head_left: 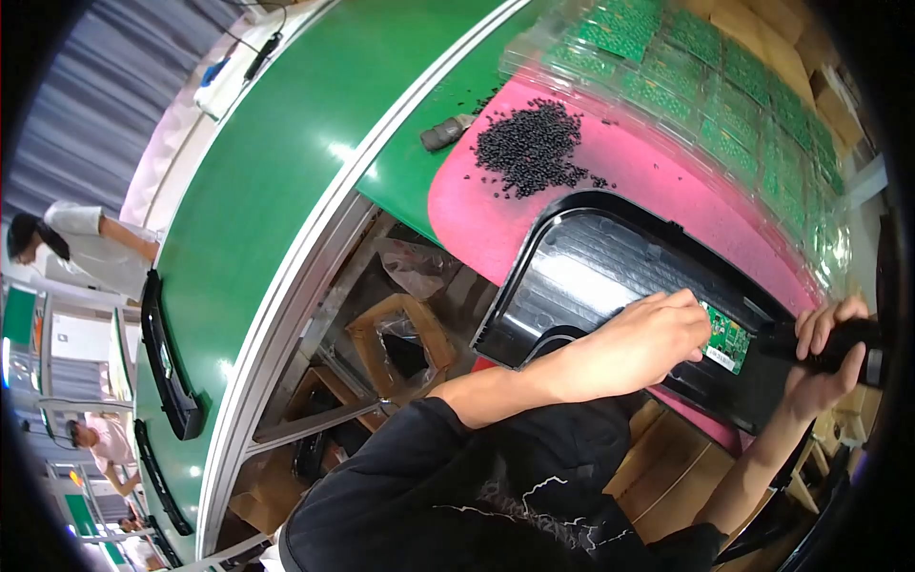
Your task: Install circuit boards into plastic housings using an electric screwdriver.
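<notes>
A large black plastic housing [581, 272] lies tilted across the pink mat in front of me. Inside its right part sits a small green circuit board [727, 340] with a white label. My left hand [658, 336] is over the housing, its fingers bunched together at the board's left edge; whatever they pinch is hidden. Wrapped round a black power screwdriver [851, 345] is my right hand [827, 345], at the far right. The tool's narrow end points left toward the board.
A heap of small black screw-like pieces [529, 148] lies on the pink mat [457, 195]. Clear trays of green boards [705, 86] stand behind. A dark cylinder [443, 133] rests nearby. Left runs a green conveyor [257, 191] with long black parts [167, 362]; cartons [400, 338] stand below.
</notes>
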The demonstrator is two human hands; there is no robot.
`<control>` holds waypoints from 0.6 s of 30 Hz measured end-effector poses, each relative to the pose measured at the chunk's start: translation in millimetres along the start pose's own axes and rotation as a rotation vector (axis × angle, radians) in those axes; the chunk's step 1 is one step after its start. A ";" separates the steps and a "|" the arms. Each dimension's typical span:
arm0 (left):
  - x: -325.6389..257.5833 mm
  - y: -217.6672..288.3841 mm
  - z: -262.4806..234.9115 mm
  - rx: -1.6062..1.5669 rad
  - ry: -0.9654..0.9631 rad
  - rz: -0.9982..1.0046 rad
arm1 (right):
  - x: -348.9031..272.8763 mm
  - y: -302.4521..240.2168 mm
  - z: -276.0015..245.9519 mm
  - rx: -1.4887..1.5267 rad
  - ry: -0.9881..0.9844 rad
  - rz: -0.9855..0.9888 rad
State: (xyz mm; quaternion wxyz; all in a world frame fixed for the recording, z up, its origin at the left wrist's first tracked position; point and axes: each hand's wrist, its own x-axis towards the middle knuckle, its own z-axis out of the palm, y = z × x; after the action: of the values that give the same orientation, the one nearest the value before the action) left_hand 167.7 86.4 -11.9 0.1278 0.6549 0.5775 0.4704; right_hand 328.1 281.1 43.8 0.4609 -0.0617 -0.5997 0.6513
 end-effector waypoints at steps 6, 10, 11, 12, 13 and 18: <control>7.3 5.8 -4.0 -0.326 0.139 -0.034 | -19.7 -46.0 29.2 0.308 -0.009 -0.158; 8.4 11.5 -14.8 -0.493 0.122 -0.151 | -16.5 -50.7 59.1 0.347 -0.093 -0.226; 7.8 9.3 -14.6 -0.523 0.124 -0.164 | -14.4 -47.3 66.5 0.357 -0.109 -0.247; 8.7 9.8 -14.2 -0.537 0.129 -0.155 | -14.3 -46.1 71.4 0.333 -0.083 -0.272; 8.9 13.4 -16.0 -0.580 0.140 -0.174 | -14.8 -48.8 76.2 0.308 -0.097 -0.262; 7.6 12.5 -15.4 -0.601 0.137 -0.233 | -18.3 -60.6 79.5 0.335 -0.173 -0.210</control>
State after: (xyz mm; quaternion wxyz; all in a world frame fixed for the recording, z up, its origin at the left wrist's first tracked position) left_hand 163.1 83.5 8.6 0.3290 0.4843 0.4910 0.6451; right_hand 320.0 202.5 107.6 0.4767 0.1349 -0.5235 0.6932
